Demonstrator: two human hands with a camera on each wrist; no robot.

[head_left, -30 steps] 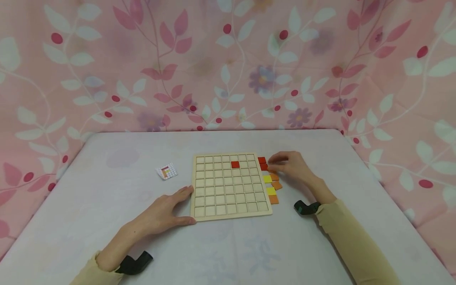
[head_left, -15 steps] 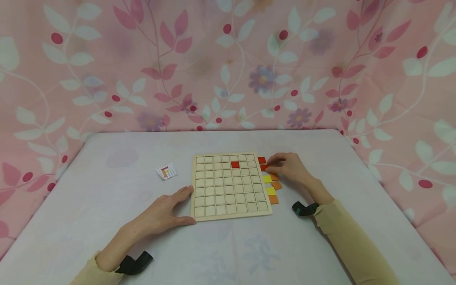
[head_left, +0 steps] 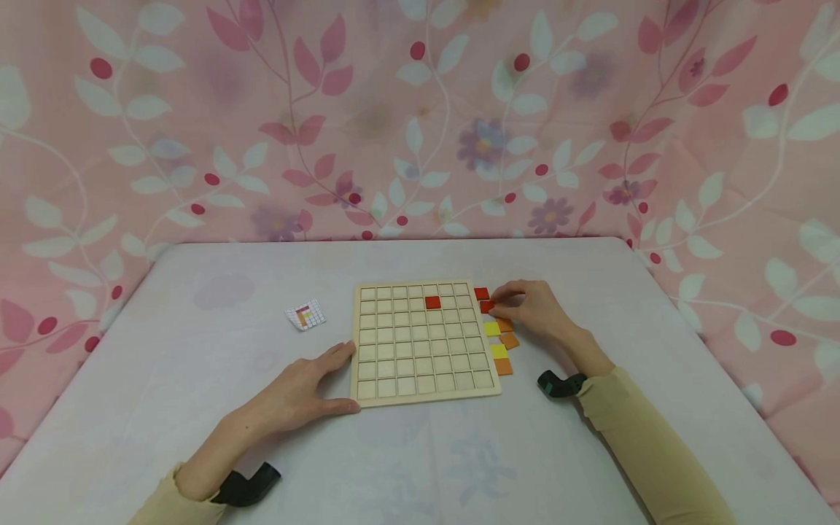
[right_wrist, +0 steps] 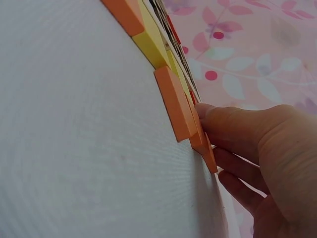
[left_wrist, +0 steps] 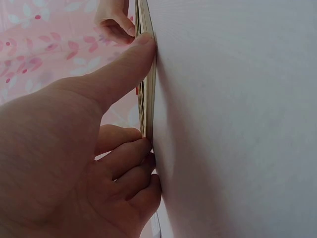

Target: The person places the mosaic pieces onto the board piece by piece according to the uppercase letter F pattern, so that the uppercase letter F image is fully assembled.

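A wooden grid board (head_left: 425,399) lies flat, with one red tile (head_left: 433,302) in its second row from the back. Spread along the board's left edge, the left hand (head_left: 289,397) touches it with thumb and index finger; the left wrist view shows this hand (left_wrist: 64,134) against the rim (left_wrist: 150,99). At the right edge, the right hand (head_left: 541,310) has its thumb and index finger closed at a loose red tile (head_left: 485,307), partly covering it. In the right wrist view, orange tiles (right_wrist: 176,104) lie beside that hand (right_wrist: 277,148).
Another red tile (head_left: 482,293) lies behind the pinched one. Yellow tiles (head_left: 499,351) and several orange tiles (head_left: 504,367) lie along the board's right side. A small patterned card (head_left: 315,313) lies left of the board, on the white-covered table (head_left: 420,467).
The right hand has moved slightly left, its fingertips coming onto the nearer loose red tile. The left hand and the board have stayed in place.
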